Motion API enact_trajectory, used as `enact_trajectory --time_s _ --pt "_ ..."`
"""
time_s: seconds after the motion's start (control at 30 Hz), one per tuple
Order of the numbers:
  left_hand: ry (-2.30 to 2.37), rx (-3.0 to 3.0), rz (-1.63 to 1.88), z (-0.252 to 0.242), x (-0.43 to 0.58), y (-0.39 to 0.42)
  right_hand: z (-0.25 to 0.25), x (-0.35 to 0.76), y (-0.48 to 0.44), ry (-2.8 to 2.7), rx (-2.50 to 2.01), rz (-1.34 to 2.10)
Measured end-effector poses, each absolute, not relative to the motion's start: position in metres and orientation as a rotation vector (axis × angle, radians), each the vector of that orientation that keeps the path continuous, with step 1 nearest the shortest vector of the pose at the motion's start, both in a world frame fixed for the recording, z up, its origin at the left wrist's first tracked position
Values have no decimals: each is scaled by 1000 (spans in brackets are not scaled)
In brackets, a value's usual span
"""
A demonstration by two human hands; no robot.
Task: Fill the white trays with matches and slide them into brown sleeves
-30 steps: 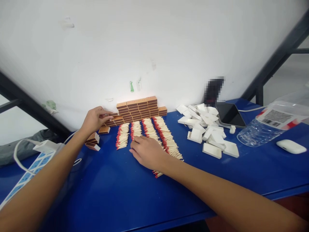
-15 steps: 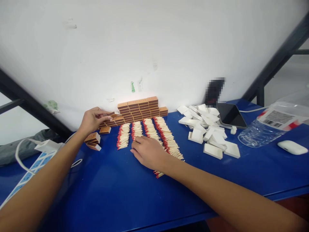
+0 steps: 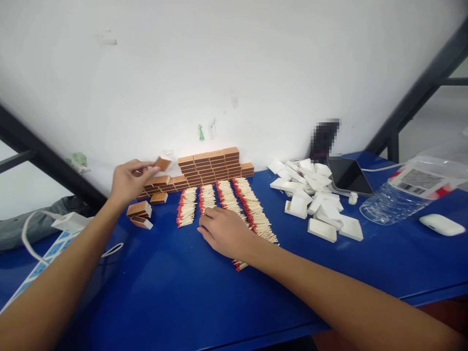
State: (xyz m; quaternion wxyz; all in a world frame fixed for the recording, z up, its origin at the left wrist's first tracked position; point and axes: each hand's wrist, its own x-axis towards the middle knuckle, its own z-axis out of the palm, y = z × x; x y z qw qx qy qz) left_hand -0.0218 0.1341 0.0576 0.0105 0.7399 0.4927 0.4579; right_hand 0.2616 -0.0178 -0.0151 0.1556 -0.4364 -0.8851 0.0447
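My left hand (image 3: 129, 181) pinches a brown matchbox sleeve (image 3: 163, 163) in the air, left of the stack of brown matchbox sleeves (image 3: 214, 166) built against the wall. My right hand (image 3: 224, 230) rests palm down on the rows of red-tipped matchsticks (image 3: 241, 200) laid out on the blue table (image 3: 175, 292), its fingers curled over the sticks. A low row of sleeves (image 3: 161, 183) and a few loose ones (image 3: 141, 213) lie just below my left hand.
A heap of white inner trays (image 3: 316, 200) lies to the right, with a dark tablet (image 3: 349, 174), a clear plastic bag (image 3: 405, 192) and a white case (image 3: 441, 224) beyond. A white power strip and charger (image 3: 54, 234) sit at the left edge.
My left hand has lifted a brown sleeve off the low row and drawn it up and to the left. My right hand has stayed on the matchsticks.
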Motion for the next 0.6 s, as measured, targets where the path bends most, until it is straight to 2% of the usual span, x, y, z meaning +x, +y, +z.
enact_trajectory --time_s 0.07,0.1,0.23,0.6 --pt "1560 2311 1581 63 -21 130 -15 261 -18 -2536 -1247 130" --pt "1561 2407 1548 63 -21 128 -15 261 -18 -2538 -1248 131" --pt "1433 2691 1135 51 -15 127 -14 261 -19 -2535 -1264 145" --pt "1628 2909 705 28 4 149 -13 262 -19 -2538 -1250 126"
